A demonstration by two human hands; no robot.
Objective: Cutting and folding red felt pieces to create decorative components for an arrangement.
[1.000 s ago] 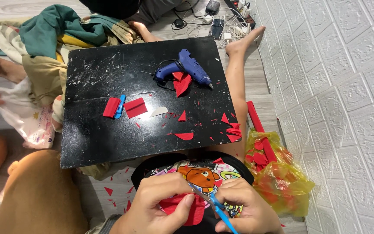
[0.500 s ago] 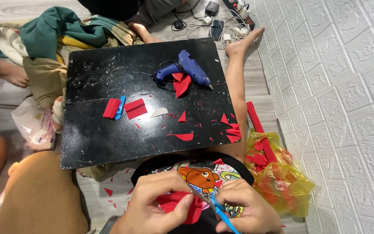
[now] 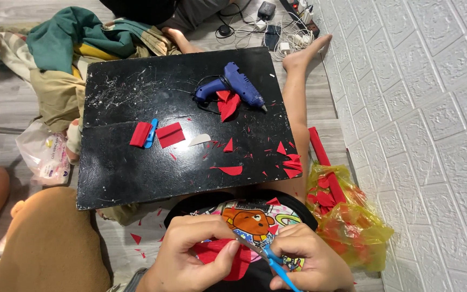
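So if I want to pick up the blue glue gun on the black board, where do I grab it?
Grab the blue glue gun by its handle, the thick part pointing left toward its cord, probably coming from the board's near-left side. The metal nozzle points right and could be hot, so keep off that end. Red paper pieces lean against its near side; they may slide off.

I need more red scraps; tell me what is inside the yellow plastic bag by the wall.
The yellow plastic bag holds red paper scraps, and a red paper roll sticks out. Anything deeper is hidden by crumpled plastic.
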